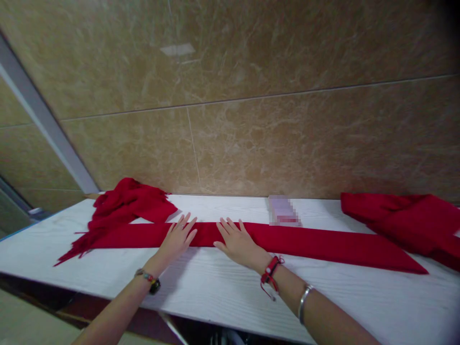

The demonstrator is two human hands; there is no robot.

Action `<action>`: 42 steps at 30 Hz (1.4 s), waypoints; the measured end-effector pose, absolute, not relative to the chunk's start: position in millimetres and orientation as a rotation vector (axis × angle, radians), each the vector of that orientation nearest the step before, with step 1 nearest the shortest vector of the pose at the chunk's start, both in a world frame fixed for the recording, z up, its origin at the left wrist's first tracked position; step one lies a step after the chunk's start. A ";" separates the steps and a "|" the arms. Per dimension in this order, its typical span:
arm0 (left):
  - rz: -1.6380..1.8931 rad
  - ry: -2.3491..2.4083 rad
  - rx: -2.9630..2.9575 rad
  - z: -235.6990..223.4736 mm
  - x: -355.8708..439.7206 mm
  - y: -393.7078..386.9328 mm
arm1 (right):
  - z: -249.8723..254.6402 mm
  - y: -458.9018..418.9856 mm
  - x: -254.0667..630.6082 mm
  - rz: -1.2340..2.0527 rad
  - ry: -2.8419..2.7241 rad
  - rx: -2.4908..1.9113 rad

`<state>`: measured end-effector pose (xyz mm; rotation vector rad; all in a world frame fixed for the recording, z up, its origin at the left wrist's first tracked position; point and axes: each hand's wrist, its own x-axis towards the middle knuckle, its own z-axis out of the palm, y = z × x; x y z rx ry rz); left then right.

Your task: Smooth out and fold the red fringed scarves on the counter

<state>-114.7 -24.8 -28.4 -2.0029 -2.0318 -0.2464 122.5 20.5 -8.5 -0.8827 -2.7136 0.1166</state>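
A red scarf lies stretched out as a long flat band across the white table, with a fringe at its left end and a slanted tip at its right. My left hand rests flat on the band, fingers spread. Just to the right of it, my right hand also lies on the cloth with its fingers apart. A bare stretch of the band shows between the two hands. Neither hand grips anything.
A crumpled red fringed cloth lies at the back left of the white table. Another bunched red cloth is at the right. A blurred-out pale block stands behind the band. The tiled wall borders the table's back edge.
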 end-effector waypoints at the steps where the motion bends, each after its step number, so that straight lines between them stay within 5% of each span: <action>1: -0.232 -2.024 -2.050 -29.6 -104.5 -18.5 | -7.9 22.0 121.1 0.130 -2.705 -0.899; 16: 0.084 -2.117 -2.081 -40.6 -118.7 2.9 | -39.9 38.8 335.3 -0.151 -2.602 -1.478; 27: -0.230 -1.574 -2.588 -30.6 68.4 61.8 | -22.5 49.8 338.8 -0.026 -2.590 -1.521; 36: -0.086 -1.475 -2.629 -30.9 73.9 54.5 | -33.3 57.7 420.6 -0.210 -2.318 -1.967; 42: -0.234 -1.078 -2.765 -23.8 92.0 45.0 | -17.1 44.9 374.6 -0.078 -2.487 -1.502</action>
